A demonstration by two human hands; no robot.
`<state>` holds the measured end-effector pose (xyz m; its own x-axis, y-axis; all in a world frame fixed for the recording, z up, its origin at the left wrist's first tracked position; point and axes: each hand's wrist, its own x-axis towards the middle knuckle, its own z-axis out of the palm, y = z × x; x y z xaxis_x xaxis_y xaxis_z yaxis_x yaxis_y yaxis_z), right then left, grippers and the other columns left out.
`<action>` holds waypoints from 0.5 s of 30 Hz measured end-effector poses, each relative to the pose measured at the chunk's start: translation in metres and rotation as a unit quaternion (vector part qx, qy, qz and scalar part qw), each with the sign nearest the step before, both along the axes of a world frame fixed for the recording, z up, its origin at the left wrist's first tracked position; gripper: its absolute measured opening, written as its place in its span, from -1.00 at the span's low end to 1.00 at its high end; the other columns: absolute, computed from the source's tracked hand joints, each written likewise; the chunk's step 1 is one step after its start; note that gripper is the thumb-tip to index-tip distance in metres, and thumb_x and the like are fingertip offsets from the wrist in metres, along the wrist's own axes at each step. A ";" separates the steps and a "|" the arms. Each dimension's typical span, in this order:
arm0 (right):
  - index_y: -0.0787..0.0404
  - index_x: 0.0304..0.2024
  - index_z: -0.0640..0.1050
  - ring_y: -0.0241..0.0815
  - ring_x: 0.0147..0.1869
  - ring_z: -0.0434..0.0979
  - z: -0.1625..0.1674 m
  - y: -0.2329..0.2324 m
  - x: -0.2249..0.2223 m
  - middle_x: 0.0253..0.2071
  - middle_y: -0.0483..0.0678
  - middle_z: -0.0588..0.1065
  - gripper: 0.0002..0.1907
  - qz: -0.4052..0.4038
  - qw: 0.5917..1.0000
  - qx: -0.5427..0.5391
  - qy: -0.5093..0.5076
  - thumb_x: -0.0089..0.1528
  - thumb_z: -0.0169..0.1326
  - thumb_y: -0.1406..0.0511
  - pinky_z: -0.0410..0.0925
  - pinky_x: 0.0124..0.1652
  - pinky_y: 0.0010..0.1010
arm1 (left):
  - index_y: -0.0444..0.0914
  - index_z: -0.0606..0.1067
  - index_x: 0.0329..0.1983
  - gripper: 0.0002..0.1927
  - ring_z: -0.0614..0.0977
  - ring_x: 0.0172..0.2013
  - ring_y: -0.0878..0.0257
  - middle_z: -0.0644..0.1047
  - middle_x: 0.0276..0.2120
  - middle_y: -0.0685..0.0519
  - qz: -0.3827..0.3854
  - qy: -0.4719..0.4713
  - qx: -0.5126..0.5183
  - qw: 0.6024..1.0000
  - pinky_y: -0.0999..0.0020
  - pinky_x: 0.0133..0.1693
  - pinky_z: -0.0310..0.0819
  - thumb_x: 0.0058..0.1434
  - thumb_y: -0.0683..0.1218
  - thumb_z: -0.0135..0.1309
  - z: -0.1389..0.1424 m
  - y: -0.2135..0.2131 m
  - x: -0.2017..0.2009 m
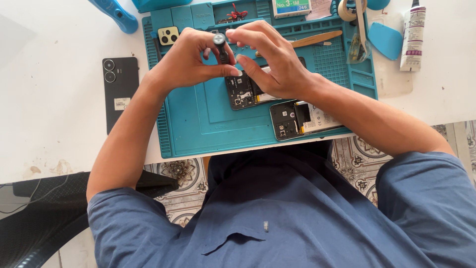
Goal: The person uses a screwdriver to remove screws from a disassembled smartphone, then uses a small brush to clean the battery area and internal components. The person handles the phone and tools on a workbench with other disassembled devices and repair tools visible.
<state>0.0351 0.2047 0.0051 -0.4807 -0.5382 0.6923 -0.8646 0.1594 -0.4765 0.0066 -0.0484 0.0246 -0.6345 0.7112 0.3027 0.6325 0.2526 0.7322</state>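
Note:
My left hand point(191, 62) grips a small dark screwdriver point(221, 47) upright, its grey cap on top. My right hand point(270, 59) has its fingertips at the screwdriver's top and lower shaft. Under both hands lies an opened phone point(243, 92) with its dark board showing, partly hidden by my right hand. A second opened phone point(297, 120) lies near the front edge of the teal work mat point(198, 119).
A black phone back cover point(119, 89) lies on the white table left of the mat. A small camera module point(168, 35), a wooden pry stick point(317, 38), a blue pick point(386, 39), a white glue tube point(412, 34) and a tape roll point(347, 10) sit at the back.

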 end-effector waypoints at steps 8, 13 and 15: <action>0.12 0.47 0.35 -0.08 0.10 0.47 0.003 -0.003 0.002 0.17 -0.01 0.47 -0.51 -0.002 0.998 0.042 0.053 0.53 0.18 0.30 0.41 0.08 -0.27 | -0.33 0.56 -0.26 -0.78 0.45 -0.53 0.35 0.49 -0.52 0.05 0.013 0.009 -0.009 1.000 0.42 -0.47 0.34 0.31 -0.10 0.35 -0.011 0.002 -0.003; 0.12 0.48 0.33 -0.06 0.10 0.45 0.002 -0.003 0.002 0.19 0.00 0.47 -0.48 0.007 0.998 0.041 0.056 0.52 0.19 0.31 0.40 0.08 -0.27 | -0.35 0.55 -0.29 -0.76 0.50 -0.53 0.31 0.52 -0.51 0.03 0.002 0.053 -0.016 0.998 0.39 -0.44 0.38 0.36 -0.10 0.33 -0.010 0.003 -0.001; 0.12 0.48 0.32 -0.06 0.10 0.45 0.003 -0.003 0.002 0.17 0.00 0.46 -0.47 0.009 0.997 0.044 0.055 0.52 0.19 0.32 0.40 0.08 -0.26 | -0.36 0.54 -0.29 -0.74 0.49 -0.53 0.28 0.52 -0.51 0.01 0.006 0.038 -0.017 0.999 0.38 -0.47 0.37 0.34 -0.09 0.34 -0.007 0.003 0.000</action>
<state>0.0370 0.2013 0.0078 -0.3940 -0.6068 0.6903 -0.9141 0.1802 -0.3633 0.0065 -0.0453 0.0172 -0.6187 0.7148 0.3260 0.6833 0.2848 0.6724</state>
